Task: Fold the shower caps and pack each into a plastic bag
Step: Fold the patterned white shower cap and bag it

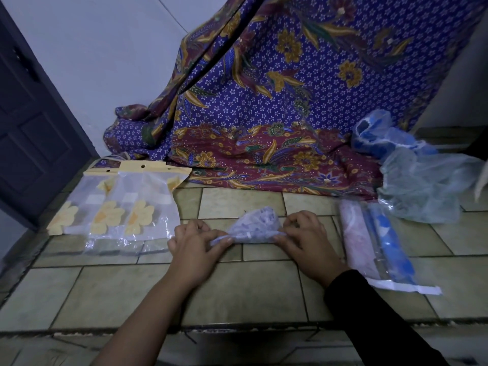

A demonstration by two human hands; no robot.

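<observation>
A pale lilac shower cap point(253, 227) lies partly folded on the tiled surface in the middle. My left hand point(195, 247) pinches its left end and my right hand point(306, 239) pinches its right end. To the left lie several clear plastic bags point(118, 210) with yellow flower prints and yellow header strips, fanned out flat. On the right lie packed bags holding a pink rolled cap point(356, 236) and a blue rolled cap point(390, 247). Loose caps sit at the far right: a blue patterned one point(375, 133) and a pale translucent one point(422, 191).
A purple and maroon batik cloth point(264, 114) drapes down the back onto the tiles. A dark door point(31, 114) stands at the left. The tiled surface point(237, 291) ends in a front edge near my forearms.
</observation>
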